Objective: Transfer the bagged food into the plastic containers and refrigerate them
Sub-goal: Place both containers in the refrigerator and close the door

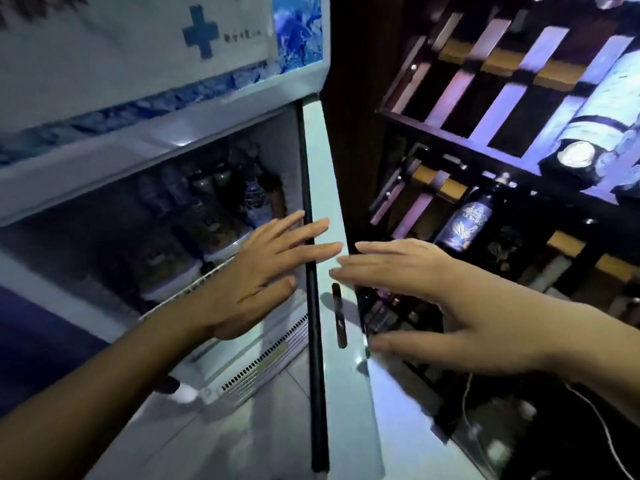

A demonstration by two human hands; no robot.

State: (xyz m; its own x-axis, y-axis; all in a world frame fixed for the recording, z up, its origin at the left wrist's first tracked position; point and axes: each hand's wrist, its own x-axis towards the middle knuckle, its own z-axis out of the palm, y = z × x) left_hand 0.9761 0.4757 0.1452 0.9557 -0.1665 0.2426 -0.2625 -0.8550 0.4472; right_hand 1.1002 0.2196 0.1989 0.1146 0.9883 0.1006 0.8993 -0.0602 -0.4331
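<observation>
With both my left hand (256, 271) and right hand (446, 299) flat-fingered and holding nothing at the pale fridge door's edge (329, 209), I judge the round, white-lidded plastic containers (166, 271) on the wire shelf's front edge light, rigid, best gripped by their sides.

Your left hand (258, 271) hides part of the plastic containers (166, 271) behind the fridge's glass door (173, 220), contents too dim to tell.

1. Two hands: left hand (256, 275), right hand (446, 292), both with fingers straight.
2. One fridge (322, 174), glass door.
3. Containers (169, 271) on wire shelf: two or three, too blurred to count.
4. One dark labelled bottle (465, 220) on rack.
</observation>
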